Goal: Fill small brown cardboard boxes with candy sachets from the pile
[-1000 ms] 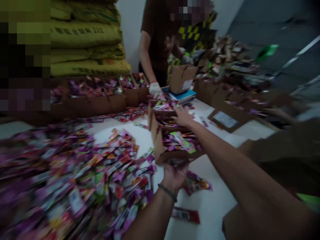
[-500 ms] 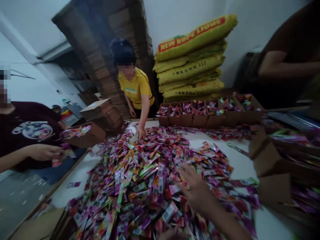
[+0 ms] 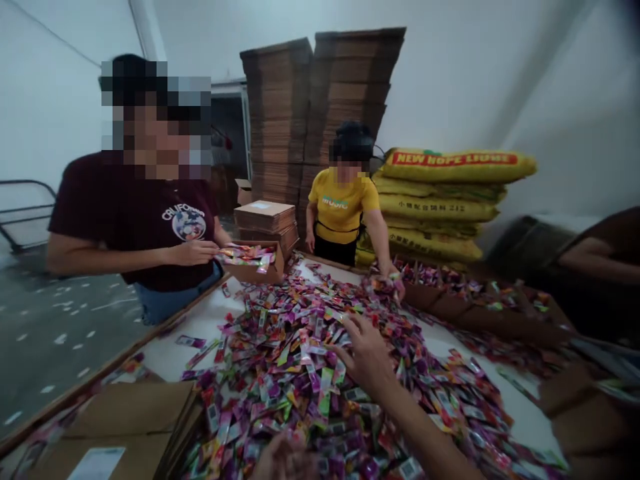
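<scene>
A broad heap of small, shiny candy-like packets (image 3: 305, 373) in purple, pink, orange and green covers the middle of the white table (image 3: 200, 313). Over the heap, my right hand (image 3: 370, 357) reaches forward, its thumb and curved fingers apart. Packets lie right beneath its fingertips, and no packet shows in its grip. At the bottom edge, my left hand (image 3: 285, 457) is low over the near packets. Motion blurs its fingers, so whether it holds anything is unclear.
Folded cardboard (image 3: 130, 413) lies at the near left. A person in a dark shirt (image 3: 140, 213) holds a packet-filled box (image 3: 273, 267); one in yellow (image 3: 345, 207) grasps packets. Filled boxes (image 3: 480, 313) line the far right, before yellow sacks (image 3: 440, 207). Another cardboard box (image 3: 585, 413) stands right.
My view has swung left, bringing the dark-shirted person fully into sight. My right hand remains over the heap; more of my left hand shows. The person in yellow now has packets lifted.
</scene>
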Demonstrator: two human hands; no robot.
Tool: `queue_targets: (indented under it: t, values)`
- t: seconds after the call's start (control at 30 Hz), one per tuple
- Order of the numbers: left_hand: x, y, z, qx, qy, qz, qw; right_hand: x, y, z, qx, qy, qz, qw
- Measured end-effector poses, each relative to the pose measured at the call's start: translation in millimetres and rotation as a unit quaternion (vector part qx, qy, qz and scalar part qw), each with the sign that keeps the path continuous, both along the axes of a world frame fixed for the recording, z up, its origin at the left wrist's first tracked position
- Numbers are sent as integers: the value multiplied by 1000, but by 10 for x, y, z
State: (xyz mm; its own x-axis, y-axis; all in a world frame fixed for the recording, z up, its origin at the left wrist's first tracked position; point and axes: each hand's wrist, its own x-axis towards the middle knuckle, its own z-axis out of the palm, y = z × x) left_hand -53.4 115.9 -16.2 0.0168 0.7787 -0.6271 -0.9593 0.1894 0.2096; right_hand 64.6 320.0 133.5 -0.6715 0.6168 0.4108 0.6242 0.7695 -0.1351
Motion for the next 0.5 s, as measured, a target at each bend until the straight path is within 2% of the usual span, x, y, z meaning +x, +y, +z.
queue_targets:
  t: [0.03,0.1,0.17,0.23,0.37,0.5]
  values:
    - [-240,45,-17,-28,13,33,999,-296,-87,181,33,7,38,999]
    - [-722,180,-13,-29,37,122,991,-883,-217,426,76,-3,91,993]
    - [-1144,332,19,1,48,175,983,-1390,-247,526,94,-28,110,989]
    - [-1446,459,36,10,48,194,980,-1773,-170,531,96,-52,107,988]
    - [-1687,566,-78,9,28,183,983,-2181,118,488,58,-93,45,993]
    - [-1752,622,-212,11,52,175,983,-2289,244,514,38,-109,44,992]
